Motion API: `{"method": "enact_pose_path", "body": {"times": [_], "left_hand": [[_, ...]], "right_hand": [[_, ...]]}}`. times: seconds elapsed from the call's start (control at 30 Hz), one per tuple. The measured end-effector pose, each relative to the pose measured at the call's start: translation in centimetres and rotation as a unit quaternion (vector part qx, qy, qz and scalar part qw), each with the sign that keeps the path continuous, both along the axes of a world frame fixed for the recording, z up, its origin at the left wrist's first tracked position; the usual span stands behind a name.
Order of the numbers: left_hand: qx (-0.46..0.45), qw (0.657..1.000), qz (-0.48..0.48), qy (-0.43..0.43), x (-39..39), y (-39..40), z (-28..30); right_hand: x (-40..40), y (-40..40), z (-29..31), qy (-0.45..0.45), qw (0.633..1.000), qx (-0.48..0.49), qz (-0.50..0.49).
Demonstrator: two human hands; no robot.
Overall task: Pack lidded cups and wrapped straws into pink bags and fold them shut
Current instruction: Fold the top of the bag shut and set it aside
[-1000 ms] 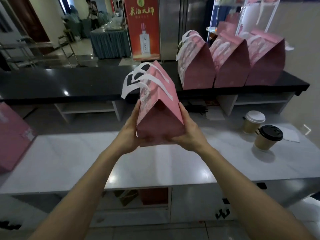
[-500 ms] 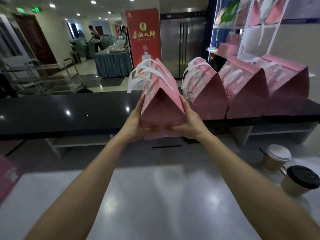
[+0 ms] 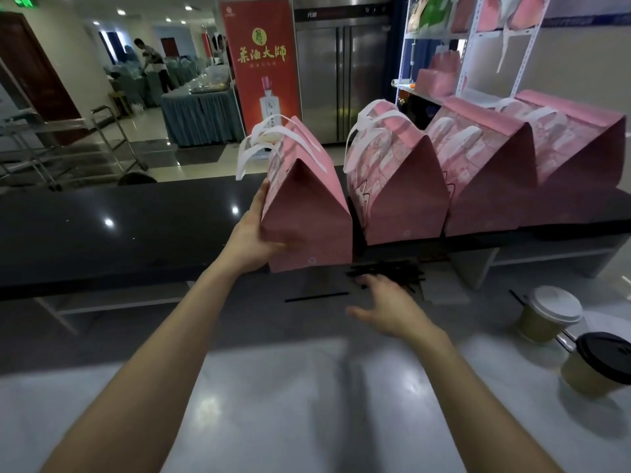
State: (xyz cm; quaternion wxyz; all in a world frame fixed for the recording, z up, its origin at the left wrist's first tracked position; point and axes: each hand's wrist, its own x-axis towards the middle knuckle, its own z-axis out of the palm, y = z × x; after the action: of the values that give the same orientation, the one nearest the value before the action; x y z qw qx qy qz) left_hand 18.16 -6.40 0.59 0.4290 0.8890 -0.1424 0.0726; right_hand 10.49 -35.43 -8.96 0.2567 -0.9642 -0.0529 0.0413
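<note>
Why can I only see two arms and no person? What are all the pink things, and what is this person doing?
The camera sits on the person's head and looks down, so you see only their own arms reaching out. There is just this one view.

The left hand holds a folded pink bag by its side at the edge of the black counter. Three more pink bags stand in a row to its right, their tops folded shut like little roofs.

The right hand is open and holds nothing. It reaches out above the white table, close to a pile of black wrapped straws.

On the right stand two paper cups: the white-lidded cup and the black-lidded cup. They are not packed yet.
</note>
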Motion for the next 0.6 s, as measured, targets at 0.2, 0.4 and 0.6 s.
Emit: {"method": "enact_pose_path", "body": {"times": [0.2, 0.4, 0.6], "left_hand": [[-0.014, 1.0, 0.002, -0.007, 2.0, -1.2, -0.3], [-0.015, 1.0, 0.003, -0.012, 3.5, -2.0, -0.5], [0.002, 1.0, -0.005, -0.013, 4.6, -3.0, -0.2]], "right_hand": [[-2.2, 0.2, -6.1, 0.135, 0.987, -0.07, 0.048], [-3.3, 0.5, -7.6, 0.145, 0.987, -0.061, 0.039], [-4.4, 0.2, -7.7, 0.143, 0.988, -0.052, 0.028]]}}
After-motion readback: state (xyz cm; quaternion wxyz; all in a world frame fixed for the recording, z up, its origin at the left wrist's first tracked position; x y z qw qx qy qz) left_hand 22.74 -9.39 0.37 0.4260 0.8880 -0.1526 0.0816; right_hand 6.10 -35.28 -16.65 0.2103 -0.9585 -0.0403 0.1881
